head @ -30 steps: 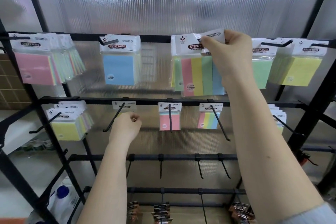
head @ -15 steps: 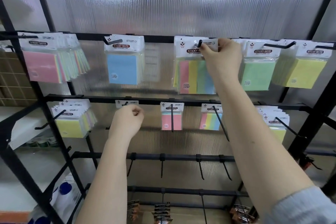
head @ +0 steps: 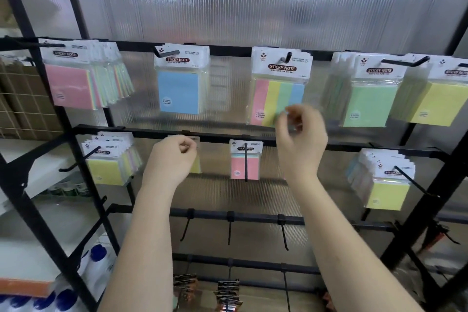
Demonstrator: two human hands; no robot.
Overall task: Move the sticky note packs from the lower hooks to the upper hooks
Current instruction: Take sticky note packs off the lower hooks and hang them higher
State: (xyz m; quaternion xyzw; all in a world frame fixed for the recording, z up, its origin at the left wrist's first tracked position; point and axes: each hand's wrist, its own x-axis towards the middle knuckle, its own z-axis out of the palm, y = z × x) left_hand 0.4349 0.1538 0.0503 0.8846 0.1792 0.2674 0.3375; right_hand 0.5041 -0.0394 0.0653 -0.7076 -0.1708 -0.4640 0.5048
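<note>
Taking a pack off the middle bar

The left hand [head: 174, 157] pinches a small pack [head: 196, 162] (mostly hidden) on a lower hook; pull it straight along the hook. The right hand [head: 301, 139], fingers loosely curled, holds nothing below the striped pack [head: 278, 99]. One pink pack [head: 245, 162] hangs alone. Five upper hooks hold packs.

Ribbed translucent wall panel [head: 253, 2] behind black metal rack [head: 83, 149], white shelving [head: 38, 172] at left

Black wire rack [head: 222, 137] carried sticky note packs: top rail hooks [head: 287, 58] held five bunches [head: 281, 85]; middle rail held smaller packs [head: 245, 159]; lower hooks [head: 229, 232] bare.
</note>
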